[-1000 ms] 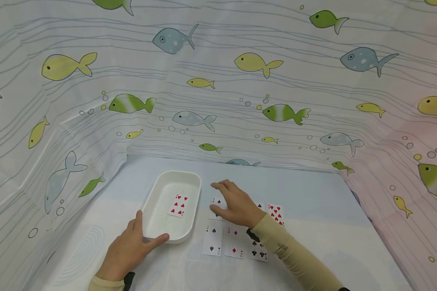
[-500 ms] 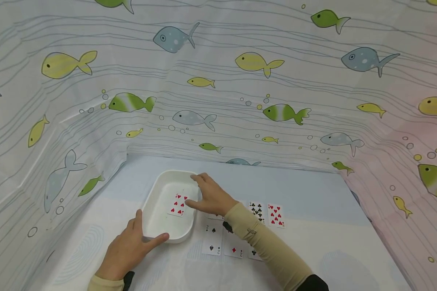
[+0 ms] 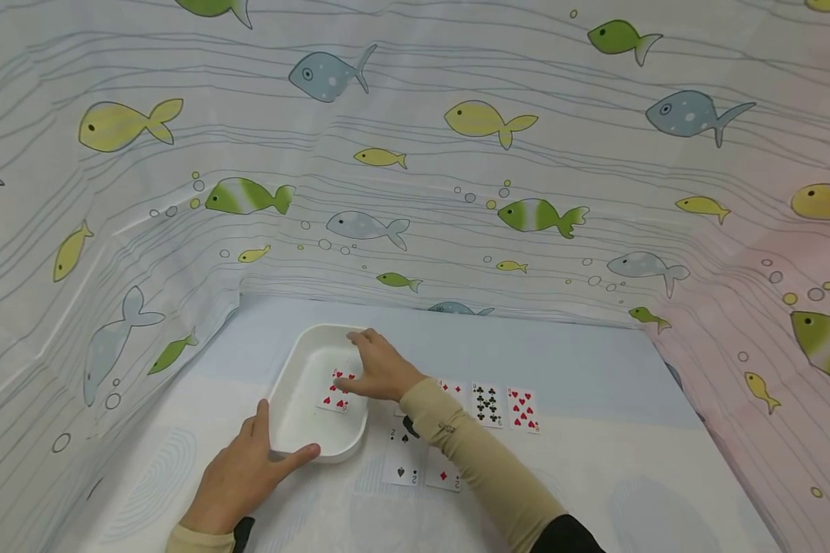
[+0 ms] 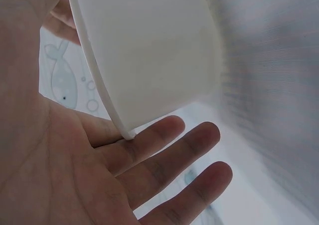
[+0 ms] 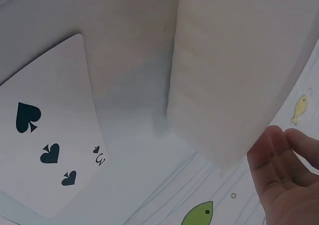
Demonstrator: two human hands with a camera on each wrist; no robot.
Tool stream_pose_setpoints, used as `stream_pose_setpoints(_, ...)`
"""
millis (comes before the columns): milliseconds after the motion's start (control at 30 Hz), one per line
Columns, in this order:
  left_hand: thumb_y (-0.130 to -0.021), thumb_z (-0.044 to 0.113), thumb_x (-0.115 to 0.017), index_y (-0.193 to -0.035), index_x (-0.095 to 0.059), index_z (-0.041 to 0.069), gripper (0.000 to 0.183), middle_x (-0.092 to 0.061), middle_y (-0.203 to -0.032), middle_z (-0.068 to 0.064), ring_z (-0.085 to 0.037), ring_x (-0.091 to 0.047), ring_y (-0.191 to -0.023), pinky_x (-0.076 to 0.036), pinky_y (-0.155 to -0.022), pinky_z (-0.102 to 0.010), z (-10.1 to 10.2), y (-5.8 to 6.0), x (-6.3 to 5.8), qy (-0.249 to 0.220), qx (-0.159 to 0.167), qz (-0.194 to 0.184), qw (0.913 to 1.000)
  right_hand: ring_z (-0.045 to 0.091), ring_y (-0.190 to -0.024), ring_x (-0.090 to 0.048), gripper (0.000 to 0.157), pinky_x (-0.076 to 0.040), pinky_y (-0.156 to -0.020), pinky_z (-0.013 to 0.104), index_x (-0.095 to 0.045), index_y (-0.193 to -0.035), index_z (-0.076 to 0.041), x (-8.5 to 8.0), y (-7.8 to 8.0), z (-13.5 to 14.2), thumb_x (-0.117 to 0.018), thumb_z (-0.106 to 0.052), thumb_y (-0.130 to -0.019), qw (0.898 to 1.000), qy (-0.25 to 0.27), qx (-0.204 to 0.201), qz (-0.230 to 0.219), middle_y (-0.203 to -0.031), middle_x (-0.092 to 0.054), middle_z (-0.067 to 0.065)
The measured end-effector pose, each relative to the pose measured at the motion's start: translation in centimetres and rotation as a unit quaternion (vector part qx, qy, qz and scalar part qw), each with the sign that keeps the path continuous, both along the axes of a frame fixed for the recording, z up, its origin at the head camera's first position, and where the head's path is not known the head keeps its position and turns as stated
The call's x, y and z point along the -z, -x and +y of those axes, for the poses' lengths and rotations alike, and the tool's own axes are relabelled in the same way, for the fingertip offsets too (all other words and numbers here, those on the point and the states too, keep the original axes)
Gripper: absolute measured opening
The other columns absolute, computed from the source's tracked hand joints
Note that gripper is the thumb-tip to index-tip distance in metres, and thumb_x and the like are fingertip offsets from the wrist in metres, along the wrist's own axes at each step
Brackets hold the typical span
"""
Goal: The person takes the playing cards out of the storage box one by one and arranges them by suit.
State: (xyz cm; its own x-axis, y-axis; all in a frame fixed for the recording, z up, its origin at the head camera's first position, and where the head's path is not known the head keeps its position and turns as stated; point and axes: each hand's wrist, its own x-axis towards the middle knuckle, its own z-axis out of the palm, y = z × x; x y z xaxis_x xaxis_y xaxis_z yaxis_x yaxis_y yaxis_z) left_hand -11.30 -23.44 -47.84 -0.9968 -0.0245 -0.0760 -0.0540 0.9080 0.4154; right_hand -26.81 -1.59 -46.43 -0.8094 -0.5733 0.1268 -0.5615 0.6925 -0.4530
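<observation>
A white plastic tray (image 3: 287, 384) sits on the table, left of centre in the head view. My left hand (image 3: 231, 472) grips its near left corner, the thumb on the front rim and the fingers along the outer side. Inside lies a six of hearts playing card (image 3: 328, 401), face up. My right hand (image 3: 380, 369) reaches over the tray's right rim, fingers spread. Its thumb overlaps the six in the head view. In the right wrist view its fingertips (image 5: 271, 142) are at the tray's far edge, and a three of spades (image 5: 47, 140) lies beside the tray.
Right of the tray, cards lie face up in two rows: a nine of clubs (image 3: 487, 405), a hearts card (image 3: 522, 410), a two of spades (image 3: 402, 459) and a two of diamonds (image 3: 443, 470). My right sleeve (image 3: 484, 461) covers others. Fish-print fabric (image 3: 415, 192) surrounds the table.
My right hand has moved left from over the cards to the tray, reaching farther in over its right side. The left hand and the tray have stayed put.
</observation>
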Motion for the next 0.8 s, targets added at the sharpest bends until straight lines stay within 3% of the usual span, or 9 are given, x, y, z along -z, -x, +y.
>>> stream_pose_setpoints(133,-0.081,0.083,-0.057,-0.154,-0.011,-0.015,0.130,-0.043,-0.140,-0.037,-0.047,-0.060,-0.109,-0.047,-0.087,-0.062,0.0,0.0,-0.1,-0.001,0.001,-0.002,1.0000,0.021,-0.127,-0.054,0.085,-0.048,-0.102,0.030,-0.044,-0.152,-0.005,0.4,0.2,-0.7,-0.076,-0.049,-0.087,1.000,-0.011,0.003,-0.005,-0.149,-0.047,0.013)
stream_pose_setpoints(300,-0.081,0.083,-0.057,-0.155,-0.011,-0.014,0.130,-0.043,-0.141,-0.036,-0.047,-0.060,-0.110,-0.047,-0.088,-0.062,0.0,0.0,0.0,-0.004,0.002,0.001,1.0000,0.015,-0.106,-0.059,0.084,-0.052,-0.091,0.023,-0.046,-0.151,-0.006,1.1,0.5,-1.5,-0.079,-0.047,-0.085,1.000,-0.020,0.005,-0.019,-0.144,-0.050,0.013)
stream_pose_setpoints(433,-0.081,0.082,-0.058,-0.154,-0.012,-0.014,0.130,-0.044,-0.141,-0.036,-0.048,-0.059,-0.111,-0.047,-0.088,-0.062,0.0,-0.1,0.1,-0.004,0.002,0.007,1.0000,0.012,-0.096,-0.060,0.083,-0.052,-0.088,0.022,-0.051,-0.147,-0.008,1.8,0.6,-2.3,-0.080,-0.051,-0.083,0.998,-0.060,0.003,0.010,-0.131,-0.057,0.008)
stream_pose_setpoints(600,-0.082,0.083,-0.057,-0.154,-0.011,-0.015,0.130,-0.042,-0.142,-0.038,-0.050,-0.057,-0.115,-0.046,-0.090,-0.064,0.0,0.0,0.1,-0.004,0.001,-0.001,1.0000,0.013,-0.104,-0.062,0.083,-0.047,-0.097,0.030,-0.055,-0.144,-0.012,2.6,0.4,-3.0,-0.075,-0.062,-0.081,0.986,-0.153,-0.004,0.073,-0.126,-0.062,0.003)
stream_pose_setpoints(800,-0.083,0.081,-0.058,-0.154,-0.011,-0.015,0.129,-0.041,-0.143,-0.038,-0.050,-0.057,-0.116,-0.046,-0.090,-0.063,0.1,0.0,0.0,-0.007,0.002,-0.002,1.0000,0.012,-0.110,-0.060,0.085,-0.044,-0.096,0.033,-0.056,-0.143,-0.016,3.1,0.1,-3.6,-0.073,-0.068,-0.078,0.971,-0.219,0.007,0.096,-0.126,-0.063,-0.001)
